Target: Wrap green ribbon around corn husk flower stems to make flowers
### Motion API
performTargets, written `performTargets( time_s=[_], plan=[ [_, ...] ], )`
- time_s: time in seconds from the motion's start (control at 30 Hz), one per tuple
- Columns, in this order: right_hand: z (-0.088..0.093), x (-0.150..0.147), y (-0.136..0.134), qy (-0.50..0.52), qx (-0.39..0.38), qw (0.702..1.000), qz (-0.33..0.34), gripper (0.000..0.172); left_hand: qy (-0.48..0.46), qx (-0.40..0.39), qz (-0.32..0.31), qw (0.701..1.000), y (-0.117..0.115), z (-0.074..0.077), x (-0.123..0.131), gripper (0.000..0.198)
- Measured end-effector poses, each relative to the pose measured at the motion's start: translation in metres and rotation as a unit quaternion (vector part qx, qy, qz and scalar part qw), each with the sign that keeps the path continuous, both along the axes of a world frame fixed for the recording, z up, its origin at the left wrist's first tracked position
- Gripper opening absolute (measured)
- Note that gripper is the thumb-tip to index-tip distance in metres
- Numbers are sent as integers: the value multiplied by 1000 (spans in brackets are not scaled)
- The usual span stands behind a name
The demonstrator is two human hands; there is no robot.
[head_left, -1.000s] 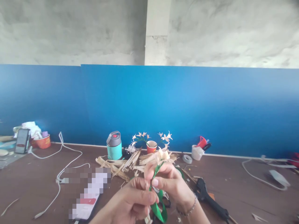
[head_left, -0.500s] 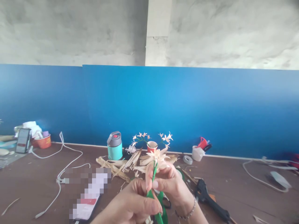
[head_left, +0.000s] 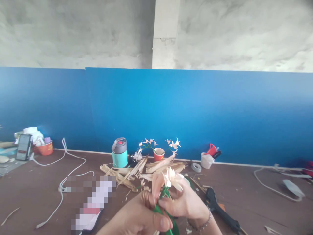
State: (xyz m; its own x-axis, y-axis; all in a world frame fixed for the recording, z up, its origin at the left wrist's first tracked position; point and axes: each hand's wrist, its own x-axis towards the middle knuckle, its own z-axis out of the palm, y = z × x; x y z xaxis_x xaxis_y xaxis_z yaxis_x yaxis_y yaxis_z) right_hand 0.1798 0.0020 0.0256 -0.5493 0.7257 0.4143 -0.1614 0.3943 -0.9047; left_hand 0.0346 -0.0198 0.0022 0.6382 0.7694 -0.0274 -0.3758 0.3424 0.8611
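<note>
We've got a blotchy grey wall [head_left: 73, 32] up top. Pale pillar [head_left: 165, 52] stands against it near centre, cracked partway up. Below, we see a blue panel [head_left: 156, 104] running full width, small step in its top edge at left. Brown table [head_left: 246, 186] meets it along a white strip [head_left: 244, 164]. Soft light, pale sheen on the panel's right.

Lower centre: green strip [head_left: 175, 230] passes under left hand [head_left: 144, 212], runs off bottom edge; I lose its end. Pale flower [head_left: 172, 179] masks part of right hand [head_left: 184, 201]; green stem [head_left: 164, 192] below it drops out of sight within grip. Lower left: phone [head_left: 91, 212] pixelated, screen unreadable to me. Far right: red object [head_left: 309, 170] clipped by edge, blurred; can't name it.
</note>
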Motion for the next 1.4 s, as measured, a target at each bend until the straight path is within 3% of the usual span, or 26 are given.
performTargets(
  time_s=[0.1, 0.2, 0.37, 0.57, 0.83, 1.1, 1.27, 1.4],
  plan=[
    [2, 1, 0, 17, -45, 999, -6, 7, 56, -10, 3, 998, 0, 2, -3, 24],
    [-2, 1, 4, 72, -105, 992, -1, 13, 46, 0, 52, 998, 0, 4, -7, 25],
    [-10, 2, 12, 123, -105, 986, -28, 17, 13, -22, 6, 1000, 2, 11, -13, 36],
    [-10, 0, 12, 135, -79, 986, -62, 14, 25, -66, 120, 990, 5, 13, -11, 32],
    [-15, -3, 13, 143, -97, 984, -40, 18, 51, -5, 195, 979, 5, 9, -9, 34],
    [-15, -3, 12, 124, -84, 987, -57, 8, 56, 6, 212, 976, 4, 12, -7, 35],
    [-12, -3, 13, 147, -85, 985, -16, 4, 5, -46, 158, 986, 5, 11, -9, 30],
    [-17, -3, 15, 179, -79, 981, -7, 10, -6, -91, 149, 985, 7, 7, -12, 24]
  ],
)
